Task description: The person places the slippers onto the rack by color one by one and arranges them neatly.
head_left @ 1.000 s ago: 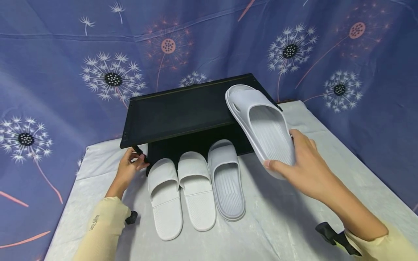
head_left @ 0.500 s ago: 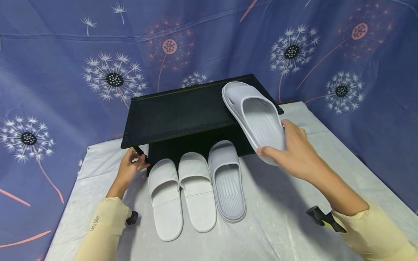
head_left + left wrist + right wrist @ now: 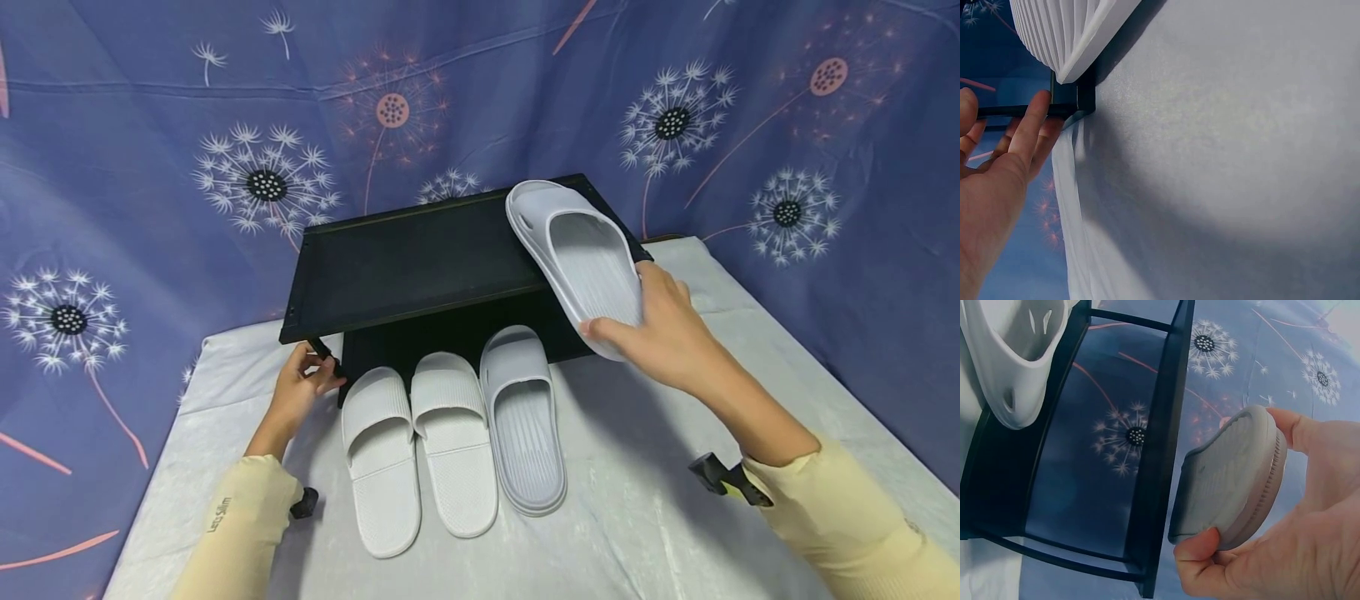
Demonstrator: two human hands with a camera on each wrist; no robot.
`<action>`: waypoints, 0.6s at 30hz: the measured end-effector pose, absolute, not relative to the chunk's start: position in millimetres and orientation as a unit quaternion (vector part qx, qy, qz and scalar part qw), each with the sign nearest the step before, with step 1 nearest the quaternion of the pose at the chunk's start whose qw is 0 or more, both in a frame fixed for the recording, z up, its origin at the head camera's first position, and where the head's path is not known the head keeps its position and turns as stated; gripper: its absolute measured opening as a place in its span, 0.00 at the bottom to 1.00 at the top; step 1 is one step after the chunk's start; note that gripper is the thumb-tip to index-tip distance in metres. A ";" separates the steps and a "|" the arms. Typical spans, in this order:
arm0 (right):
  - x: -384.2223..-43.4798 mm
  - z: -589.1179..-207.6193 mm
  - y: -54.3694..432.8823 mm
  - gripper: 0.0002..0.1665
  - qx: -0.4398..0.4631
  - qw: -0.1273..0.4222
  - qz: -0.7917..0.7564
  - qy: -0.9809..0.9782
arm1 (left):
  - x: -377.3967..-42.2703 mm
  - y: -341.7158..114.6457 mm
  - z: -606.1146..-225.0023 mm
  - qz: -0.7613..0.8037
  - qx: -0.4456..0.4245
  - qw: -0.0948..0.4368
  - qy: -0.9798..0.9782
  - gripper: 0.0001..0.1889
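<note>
My right hand (image 3: 671, 333) grips a grey slide slipper (image 3: 596, 267) by its heel end, thumb over the footbed. The slipper's toe is tilted up over the right part of a black two-tier shoe rack (image 3: 405, 267); whether it touches the top shelf I cannot tell. In the right wrist view its heel (image 3: 1229, 481) is beside the rack's upper shelf edge. My left hand (image 3: 296, 387) holds the thin black side bar (image 3: 1063, 111) of the rack at the left. Two white slippers (image 3: 386, 500) and a matching grey slipper (image 3: 528, 442) stand side by side, toes at the lower shelf.
A pale cloth (image 3: 615, 517) covers the table under the rack. Behind and at both sides hangs a blue curtain (image 3: 487, 83) with dandelion prints. Black wrist cameras (image 3: 723, 479) are strapped on both sleeves.
My right hand has carried the grey slipper left and farther back, over the rack's top. The left hand and the slippers below have stayed in place.
</note>
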State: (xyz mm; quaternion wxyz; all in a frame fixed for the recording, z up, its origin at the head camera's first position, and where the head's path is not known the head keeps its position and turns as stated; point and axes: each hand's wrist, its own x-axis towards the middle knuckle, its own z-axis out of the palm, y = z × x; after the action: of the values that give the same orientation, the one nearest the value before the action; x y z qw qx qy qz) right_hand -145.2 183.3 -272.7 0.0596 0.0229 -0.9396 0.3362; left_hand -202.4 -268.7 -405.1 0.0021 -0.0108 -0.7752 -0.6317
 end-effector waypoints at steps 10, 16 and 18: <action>-157.9 -269.7 179.0 0.56 0.026 0.061 0.324 -0.944 | -207.6 -272.9 -413.5 -0.632 -0.011 0.006 -0.775 0.07; -166.4 -273.7 175.9 0.53 0.033 0.070 0.319 -0.945 | -214.9 -281.2 -428.9 -0.623 -0.013 0.010 -0.782 0.08; -168.6 -274.4 175.0 0.51 0.034 0.073 0.317 -0.945 | -215.4 -282.4 -430.2 -0.620 -0.014 0.010 -0.785 0.08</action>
State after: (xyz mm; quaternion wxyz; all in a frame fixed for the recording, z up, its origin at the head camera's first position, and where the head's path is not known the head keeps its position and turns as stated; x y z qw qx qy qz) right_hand -168.6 175.0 -274.4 0.0726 0.0336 -0.9452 0.3165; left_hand -215.4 -282.4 -430.2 0.0101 -0.0141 -0.7845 -0.6199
